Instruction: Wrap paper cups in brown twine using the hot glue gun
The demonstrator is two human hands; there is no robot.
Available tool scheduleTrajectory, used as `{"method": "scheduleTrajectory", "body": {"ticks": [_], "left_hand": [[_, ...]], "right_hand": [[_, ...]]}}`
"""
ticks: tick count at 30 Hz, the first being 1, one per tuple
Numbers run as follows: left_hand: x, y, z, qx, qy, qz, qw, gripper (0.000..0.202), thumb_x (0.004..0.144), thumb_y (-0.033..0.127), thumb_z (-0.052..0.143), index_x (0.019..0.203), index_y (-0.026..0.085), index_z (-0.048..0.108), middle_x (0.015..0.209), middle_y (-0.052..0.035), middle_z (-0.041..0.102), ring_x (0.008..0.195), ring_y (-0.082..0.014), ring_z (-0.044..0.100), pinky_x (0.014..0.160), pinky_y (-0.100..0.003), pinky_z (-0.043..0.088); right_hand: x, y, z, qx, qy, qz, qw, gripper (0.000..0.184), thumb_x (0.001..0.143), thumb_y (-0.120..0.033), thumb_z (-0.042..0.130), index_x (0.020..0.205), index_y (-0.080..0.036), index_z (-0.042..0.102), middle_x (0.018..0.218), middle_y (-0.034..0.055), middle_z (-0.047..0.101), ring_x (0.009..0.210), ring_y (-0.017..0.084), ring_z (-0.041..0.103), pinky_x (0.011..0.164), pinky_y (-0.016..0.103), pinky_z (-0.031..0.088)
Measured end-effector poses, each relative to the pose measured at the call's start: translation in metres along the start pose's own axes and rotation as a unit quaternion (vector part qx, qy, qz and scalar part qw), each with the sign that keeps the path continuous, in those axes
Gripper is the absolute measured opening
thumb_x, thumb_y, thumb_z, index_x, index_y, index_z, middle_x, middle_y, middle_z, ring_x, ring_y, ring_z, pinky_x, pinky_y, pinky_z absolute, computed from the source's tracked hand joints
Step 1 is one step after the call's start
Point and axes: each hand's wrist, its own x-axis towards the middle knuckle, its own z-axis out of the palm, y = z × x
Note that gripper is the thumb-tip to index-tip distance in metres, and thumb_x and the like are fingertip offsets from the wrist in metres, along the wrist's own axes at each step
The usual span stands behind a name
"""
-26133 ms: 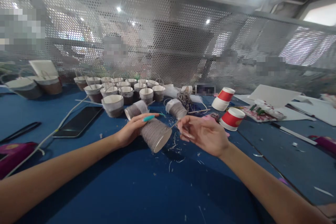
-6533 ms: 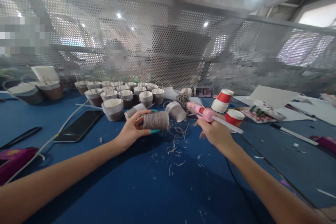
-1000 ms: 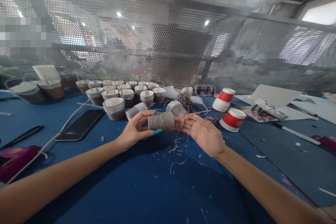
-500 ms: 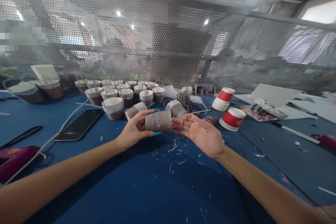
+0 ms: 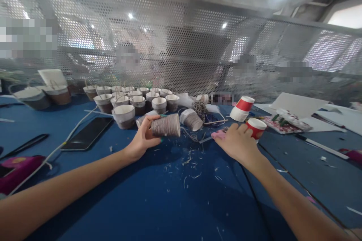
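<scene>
My left hand (image 5: 141,139) is closed around a paper cup wrapped in grey-brown yarn (image 5: 166,126), held on its side with the open end facing right. Over on the right, my right hand (image 5: 240,143) is closed on pink-handled scissors (image 5: 219,134), whose grey blades point left, low over the table. The fingers hide part of the handle. Behind the held cup, another yarn-wrapped cup (image 5: 191,119) lies tipped over. A red and white paper cup (image 5: 256,127) stands just behind my right hand and is partly covered by it.
Several wrapped cups with handles (image 5: 124,116) stand at the back left. A black phone (image 5: 87,133) lies in front of them. Stacked red and white cups (image 5: 242,108), a tangle of yarn (image 5: 200,109) and white paper (image 5: 299,101) are farther back. Thread scraps (image 5: 192,156) litter the blue table (image 5: 169,203).
My right hand has left the yarn-wrapped cup, moved right and closed on the scissors. My left hand keeps the cup, now slightly farther left and turned so its open end shows.
</scene>
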Motion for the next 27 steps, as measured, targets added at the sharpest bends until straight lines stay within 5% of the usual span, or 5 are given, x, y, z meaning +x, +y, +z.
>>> {"method": "scheduleTrajectory", "body": {"ticks": [4,9,17,20,27], "left_hand": [[0.000,0.005,0.001,-0.085,0.003,-0.042,0.995,0.045,0.065,0.021,0.068,0.108,0.024,0.054,0.108,-0.0027,0.057,0.089,-0.0168,0.056,0.074,-0.028,0.050],[0.001,0.003,0.000,-0.116,0.016,-0.044,0.992,0.039,0.069,0.027,0.066,0.107,0.025,0.055,0.107,-0.0016,0.058,0.088,-0.0170,0.057,0.074,-0.030,0.050],[0.001,0.004,0.000,-0.134,0.018,-0.043,0.990,0.041,0.069,0.032,0.066,0.107,0.023,0.055,0.109,-0.0040,0.058,0.085,-0.0178,0.057,0.069,-0.029,0.050],[0.000,0.004,0.000,-0.129,0.012,-0.036,0.991,0.043,0.071,0.034,0.062,0.111,0.024,0.054,0.112,-0.0042,0.056,0.089,-0.0185,0.056,0.071,-0.030,0.049],[0.000,0.000,0.001,-0.105,0.004,-0.035,0.994,0.046,0.072,0.042,0.066,0.113,0.024,0.053,0.112,-0.0053,0.056,0.095,-0.0195,0.056,0.077,-0.031,0.049]], "right_hand": [[-0.005,0.001,0.002,-0.064,-0.121,-0.014,0.990,0.056,0.073,-0.034,0.066,0.114,0.001,0.052,0.112,0.0306,0.054,0.109,0.042,0.054,0.081,0.043,0.044],[-0.002,0.002,0.006,-0.070,-0.107,-0.007,0.992,0.047,0.073,-0.025,0.065,0.113,-0.002,0.057,0.108,0.0285,0.059,0.101,0.038,0.060,0.074,0.039,0.047],[0.015,0.005,-0.001,0.136,0.102,-0.034,0.985,0.022,0.077,-0.028,0.053,0.087,-0.011,0.062,0.082,0.0172,0.063,0.077,0.029,0.063,0.060,0.035,0.047],[0.003,-0.006,-0.012,0.354,0.130,-0.101,0.921,0.022,0.081,-0.037,0.053,0.076,-0.017,0.060,0.064,0.0073,0.060,0.064,0.023,0.062,0.057,0.033,0.049],[-0.020,-0.023,-0.015,0.690,-0.136,-0.111,0.702,0.031,0.074,-0.047,0.063,0.067,-0.018,0.061,0.035,-0.0047,0.047,0.027,0.012,0.044,0.032,0.025,0.043]]}}
